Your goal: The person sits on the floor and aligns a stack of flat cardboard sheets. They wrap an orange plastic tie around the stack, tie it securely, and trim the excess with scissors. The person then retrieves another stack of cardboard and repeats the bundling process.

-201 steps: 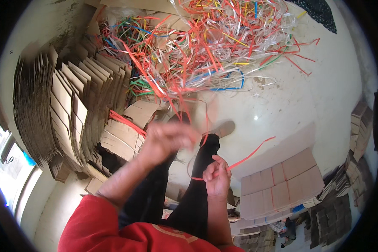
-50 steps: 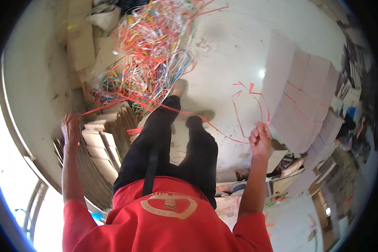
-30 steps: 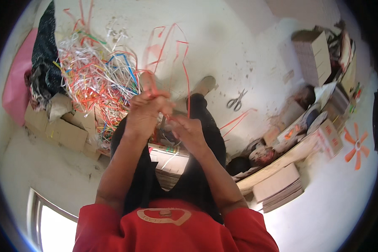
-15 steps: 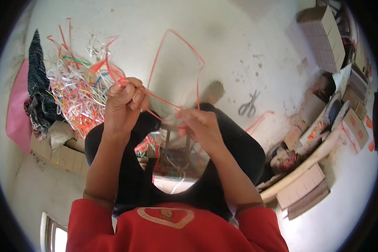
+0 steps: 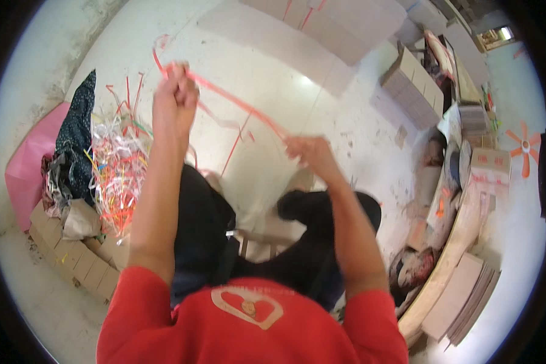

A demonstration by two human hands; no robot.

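Note:
A red plastic strap (image 5: 239, 107) runs taut in front of me, slanting down from left to right. Its upper end is gripped in my left hand (image 5: 177, 91), which is closed, and a loose curl stands above the fist. The other end is pinched in the fingers of my right hand (image 5: 312, 155), slightly blurred by motion. Below the stretched part, a loose length of strap dangles near my left forearm. Beside that forearm lies a tangled heap of shredded straps (image 5: 118, 176), mostly white and red; the arm hides part of it.
At left are a pink sheet (image 5: 33, 161), a dark speckled cloth (image 5: 76, 142) and a row of cardboard pieces (image 5: 82, 261). On the right stand a cardboard stack (image 5: 412, 88), a curved wooden beam (image 5: 446, 270), a carton (image 5: 490, 167) and an orange fan (image 5: 525, 143).
Both hands have moved forward and apart, and the slack loop between them has become a taut line. My view has shifted, showing more floor and cardboard ahead.

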